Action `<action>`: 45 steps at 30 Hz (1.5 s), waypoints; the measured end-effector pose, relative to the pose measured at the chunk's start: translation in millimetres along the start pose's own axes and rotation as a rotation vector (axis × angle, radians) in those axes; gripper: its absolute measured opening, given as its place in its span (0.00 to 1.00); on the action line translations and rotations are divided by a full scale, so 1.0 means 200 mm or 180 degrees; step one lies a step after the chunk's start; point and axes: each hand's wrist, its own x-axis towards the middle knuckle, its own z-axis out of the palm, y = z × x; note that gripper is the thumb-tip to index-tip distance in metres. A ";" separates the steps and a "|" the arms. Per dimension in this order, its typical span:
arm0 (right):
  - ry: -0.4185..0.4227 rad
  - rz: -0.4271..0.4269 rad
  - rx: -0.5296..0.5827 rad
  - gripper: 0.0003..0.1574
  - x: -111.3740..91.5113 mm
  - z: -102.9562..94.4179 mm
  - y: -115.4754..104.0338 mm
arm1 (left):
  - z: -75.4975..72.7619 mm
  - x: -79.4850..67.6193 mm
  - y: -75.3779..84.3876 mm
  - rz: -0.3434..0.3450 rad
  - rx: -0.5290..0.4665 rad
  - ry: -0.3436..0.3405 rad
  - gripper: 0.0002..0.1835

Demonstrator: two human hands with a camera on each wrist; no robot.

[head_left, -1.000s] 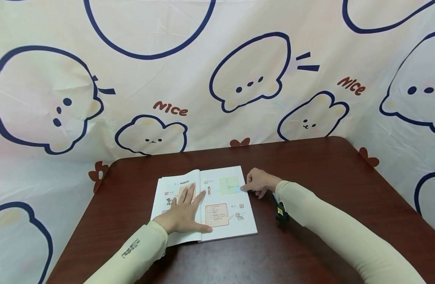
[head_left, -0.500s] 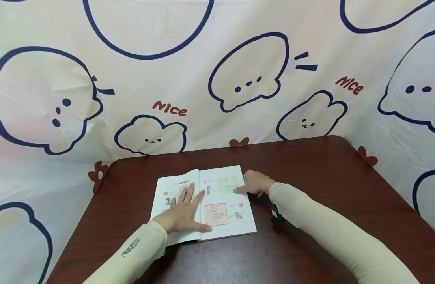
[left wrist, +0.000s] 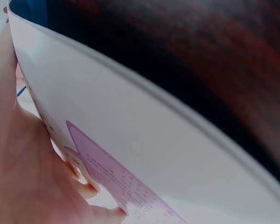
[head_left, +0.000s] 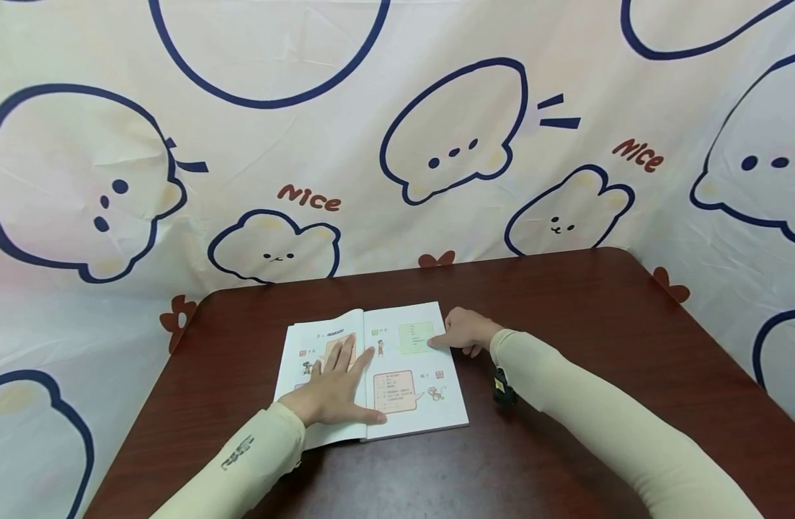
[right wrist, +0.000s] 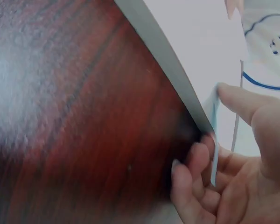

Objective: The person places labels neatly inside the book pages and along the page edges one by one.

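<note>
An open book point(head_left: 445, 407) with cartoon figures and coloured text boxes lies on the brown table. My left hand point(head_left: 332, 395) rests spread across its left page, the thumb reaching past the fold. At the right page's outer edge is my right hand point(head_left: 471, 331), its thumb on the page beside the green box point(head_left: 415, 338). In the right wrist view, a thin pale blue slip point(right wrist: 215, 158) juts past the book's edge between thumb and curled fingers, which pinch it there. The left wrist view has the left palm point(left wrist: 28, 172) along the page with the purple box.
The dark brown table point(head_left: 553, 288) extends around the book on every side. Behind it hangs a pale cloth point(head_left: 371, 158) with blue-outlined bears. A small black device point(head_left: 503, 389) is by the right wrist.
My right hand has moved left, bringing its thumb from the page edge onto the page. A light blue patch seen there earlier is now covered. The left hand stays in place.
</note>
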 end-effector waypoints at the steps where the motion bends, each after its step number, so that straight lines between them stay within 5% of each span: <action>1: 0.0049 0.0041 -0.0062 0.25 0.01 0.01 0.00 | 0.00 0.00 0.00 0.0001 0.0005 0.0004 0.68; 17: 0.0265 0.0173 -0.0185 0.28 0.03 0.03 -0.01 | 0.00 0.00 0.00 0.0009 0.0018 0.0015 0.68; 24: 0.0067 -0.0125 0.0164 0.29 0.02 0.01 0.02 | 0.00 0.00 0.00 0.0002 0.0011 0.0020 0.68; 31: -0.0142 -0.0453 0.0441 0.18 0.02 -0.03 0.08 | 0.00 0.00 0.00 0.0001 -0.0005 0.0012 0.68; 45: -0.0113 -0.0477 0.0386 0.15 0.00 -0.09 0.13 | 0.00 -0.01 0.00 0.0005 -0.0048 0.0012 0.68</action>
